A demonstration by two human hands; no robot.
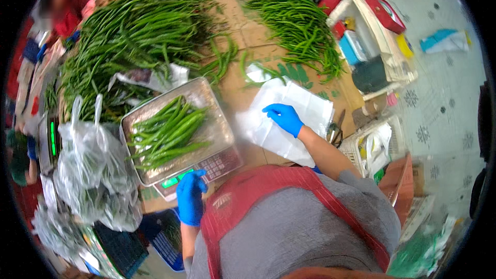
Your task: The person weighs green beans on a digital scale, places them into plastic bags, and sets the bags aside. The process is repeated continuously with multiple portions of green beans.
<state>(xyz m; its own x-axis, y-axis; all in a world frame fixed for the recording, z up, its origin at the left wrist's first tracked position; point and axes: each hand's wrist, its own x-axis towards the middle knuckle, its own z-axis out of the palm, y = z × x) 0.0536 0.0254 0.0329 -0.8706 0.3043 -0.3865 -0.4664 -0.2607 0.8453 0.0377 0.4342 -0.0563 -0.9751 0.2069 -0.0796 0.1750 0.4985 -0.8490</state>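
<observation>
My left hand (pixel 190 197), in a blue glove, is beside the front edge of a digital scale (pixel 180 180) with lit green displays. Its fingers are bent and partly overlap, so its grip is unclear. On the scale's metal tray (pixel 211 118) lies a bunch of long green peppers (pixel 168 133). My right hand (pixel 286 119), also gloved in blue, is over a stack of flat white plastic bags (pixel 306 102). Its thumb stands a little apart from the fingers, and nothing shows between them. Whether it touches the top bag is hard to tell.
Large piles of green peppers (pixel 143 27) (pixel 294 23) cover the table's far side. Filled plastic bags (pixel 97 174) stand left of the scale. A white shelf unit (pixel 372 38) and a plastic basket (pixel 393 135) are at right. Another person (pixel 68 19) is at far left.
</observation>
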